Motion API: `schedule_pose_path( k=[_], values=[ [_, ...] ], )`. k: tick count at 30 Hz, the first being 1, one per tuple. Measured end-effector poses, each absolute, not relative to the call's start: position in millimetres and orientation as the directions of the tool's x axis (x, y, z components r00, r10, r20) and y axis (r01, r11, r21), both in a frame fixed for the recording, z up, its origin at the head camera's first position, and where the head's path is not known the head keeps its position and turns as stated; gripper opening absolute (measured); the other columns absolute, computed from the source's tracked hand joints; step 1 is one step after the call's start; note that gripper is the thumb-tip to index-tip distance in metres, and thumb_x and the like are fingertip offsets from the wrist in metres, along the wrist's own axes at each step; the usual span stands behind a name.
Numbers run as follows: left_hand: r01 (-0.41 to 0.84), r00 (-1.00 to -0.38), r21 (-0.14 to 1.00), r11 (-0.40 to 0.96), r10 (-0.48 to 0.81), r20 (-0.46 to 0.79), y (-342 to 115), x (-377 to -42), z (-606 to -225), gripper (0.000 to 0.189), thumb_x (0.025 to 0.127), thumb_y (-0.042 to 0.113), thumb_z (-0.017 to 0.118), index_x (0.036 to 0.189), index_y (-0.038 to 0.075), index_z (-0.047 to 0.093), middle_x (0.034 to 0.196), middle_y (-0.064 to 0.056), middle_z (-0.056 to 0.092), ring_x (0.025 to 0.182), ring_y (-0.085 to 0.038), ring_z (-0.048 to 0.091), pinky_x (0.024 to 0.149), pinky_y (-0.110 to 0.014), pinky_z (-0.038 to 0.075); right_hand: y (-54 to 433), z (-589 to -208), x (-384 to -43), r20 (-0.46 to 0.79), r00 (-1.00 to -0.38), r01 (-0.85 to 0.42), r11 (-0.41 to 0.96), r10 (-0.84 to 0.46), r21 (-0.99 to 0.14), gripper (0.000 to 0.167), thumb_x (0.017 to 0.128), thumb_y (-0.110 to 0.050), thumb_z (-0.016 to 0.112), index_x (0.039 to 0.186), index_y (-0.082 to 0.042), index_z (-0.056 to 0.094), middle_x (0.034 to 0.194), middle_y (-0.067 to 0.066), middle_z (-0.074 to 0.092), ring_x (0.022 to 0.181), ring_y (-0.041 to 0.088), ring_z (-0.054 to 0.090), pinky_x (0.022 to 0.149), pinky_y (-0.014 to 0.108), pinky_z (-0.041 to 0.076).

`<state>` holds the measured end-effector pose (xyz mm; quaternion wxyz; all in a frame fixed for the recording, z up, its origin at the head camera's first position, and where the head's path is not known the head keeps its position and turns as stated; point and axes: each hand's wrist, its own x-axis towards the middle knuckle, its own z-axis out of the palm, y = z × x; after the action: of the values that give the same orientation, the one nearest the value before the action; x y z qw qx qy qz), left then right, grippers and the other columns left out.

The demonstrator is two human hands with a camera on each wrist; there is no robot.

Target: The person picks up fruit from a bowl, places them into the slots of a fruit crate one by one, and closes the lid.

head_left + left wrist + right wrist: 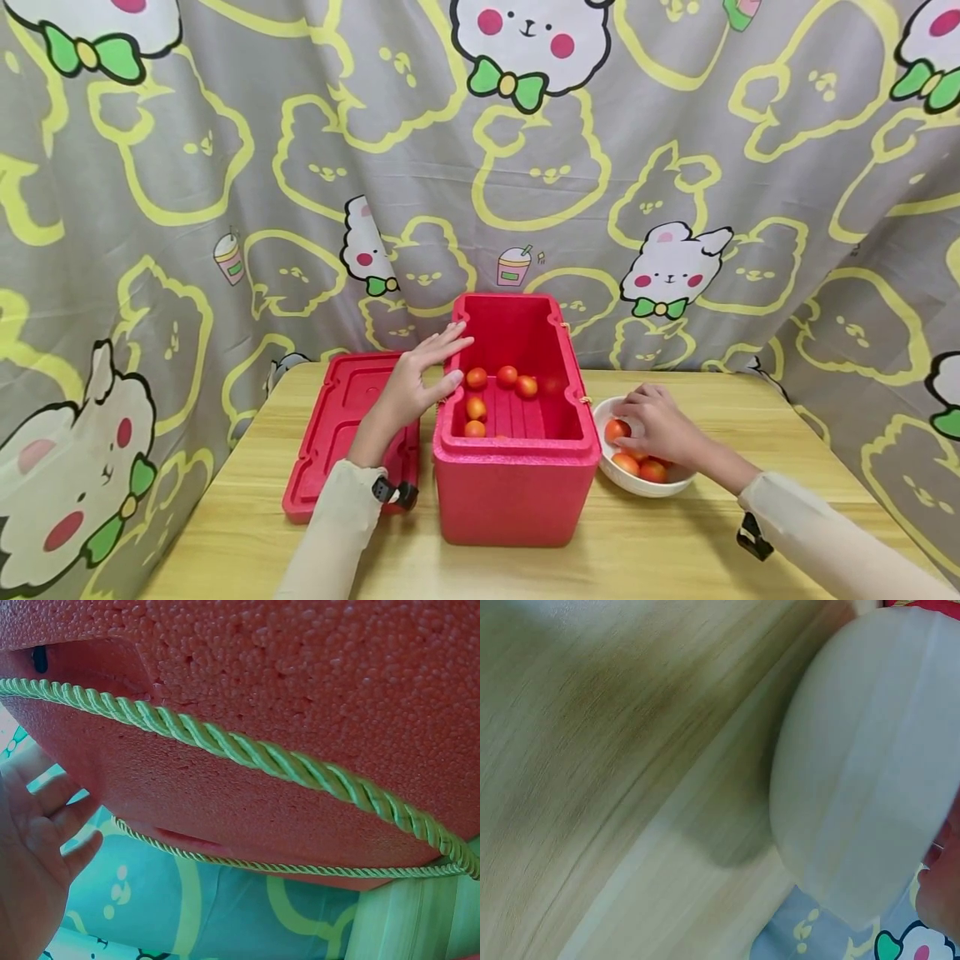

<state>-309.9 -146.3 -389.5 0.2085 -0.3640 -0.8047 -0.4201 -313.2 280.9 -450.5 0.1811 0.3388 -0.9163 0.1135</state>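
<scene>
A red foam box (517, 500) stands uncovered on the table, with several small orange-red tomatoes (527, 387) on its floor. My left hand (420, 371) is at the box's left rim, fingers straight and spread; the left wrist view shows the hand (34, 847) beside the box wall (337, 697). Right of the box is a white bowl (637, 486) holding several tomatoes (626, 463). My right hand (660, 425) reaches down into it, fingers bent beside a tomato (617, 430) near the bowl's left wall. The fingertips are hidden, so I cannot tell whether they grip one.
The red lid (330, 446) lies flat left of the box, partly beneath my left forearm. Yellow twisted rope (255, 754) runs along the box's side. Behind the wooden table (247, 517) hangs a grey patterned curtain (420, 183).
</scene>
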Motion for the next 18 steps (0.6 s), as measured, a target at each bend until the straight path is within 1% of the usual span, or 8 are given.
schedule_pose_path(
  k=[2, 5, 8, 12, 18],
  values=[
    [0.760, -0.649, 0.527, 0.381, 0.408, 0.642, -146.1, -310.2, -389.8, 0.058, 0.088, 0.017, 0.067, 0.145, 0.018, 0.058, 0.159, -0.009, 0.047, 0.151, -0.022, 0.039, 0.122, -0.060, 0.029, 280.3, -453.5, -314.5, 0.405, -0.699, -0.667, 0.742, -0.589, -0.073, 0.033, 0.068, -0.025, 0.092, 0.093, -0.007, 0.078, 0.088, 0.002, 0.071, 0.089, 0.018, 0.049, 0.083, 0.044, 0.037],
    [0.759, -0.650, 0.527, 0.382, 0.407, 0.641, -145.5, -310.3, -390.0, 0.058, 0.088, 0.016, 0.067, 0.145, 0.018, 0.058, 0.159, -0.008, 0.047, 0.152, -0.020, 0.038, 0.123, -0.059, 0.029, 279.5, -455.9, -315.4, 0.389, -0.697, -0.668, 0.742, -0.602, -0.050, 0.033, 0.069, -0.026, 0.091, 0.092, -0.007, 0.078, 0.088, 0.002, 0.071, 0.087, 0.016, 0.047, 0.083, 0.044, 0.037],
    [0.757, -0.652, 0.527, 0.386, 0.409, 0.638, -145.3, -310.1, -389.8, 0.057, 0.089, 0.019, 0.067, 0.145, 0.018, 0.059, 0.159, -0.007, 0.046, 0.152, -0.020, 0.038, 0.123, -0.058, 0.029, 278.4, -456.5, -315.1, 0.385, -0.691, -0.675, 0.737, -0.612, -0.038, 0.033, 0.070, -0.026, 0.091, 0.093, -0.007, 0.078, 0.089, 0.002, 0.072, 0.087, 0.016, 0.047, 0.084, 0.045, 0.037],
    [0.753, -0.657, 0.530, 0.390, 0.406, 0.635, -145.5, -309.5, -388.8, 0.056, 0.090, 0.022, 0.066, 0.145, 0.018, 0.059, 0.160, -0.005, 0.046, 0.152, -0.019, 0.038, 0.124, -0.058, 0.029, 276.3, -455.7, -314.0, 0.394, -0.691, -0.677, 0.734, -0.606, -0.057, 0.032, 0.070, -0.024, 0.091, 0.092, -0.006, 0.077, 0.090, 0.002, 0.072, 0.087, 0.016, 0.047, 0.085, 0.047, 0.037],
    [0.753, -0.658, 0.529, 0.392, 0.404, 0.636, -146.0, -309.5, -389.1, 0.057, 0.089, 0.021, 0.067, 0.145, 0.018, 0.058, 0.159, -0.006, 0.046, 0.152, -0.020, 0.038, 0.123, -0.058, 0.029, 274.6, -456.2, -314.2, 0.392, -0.711, -0.663, 0.743, -0.584, -0.095, 0.031, 0.070, -0.022, 0.091, 0.093, -0.007, 0.077, 0.090, 0.002, 0.072, 0.089, 0.017, 0.048, 0.087, 0.048, 0.037]
  ],
)
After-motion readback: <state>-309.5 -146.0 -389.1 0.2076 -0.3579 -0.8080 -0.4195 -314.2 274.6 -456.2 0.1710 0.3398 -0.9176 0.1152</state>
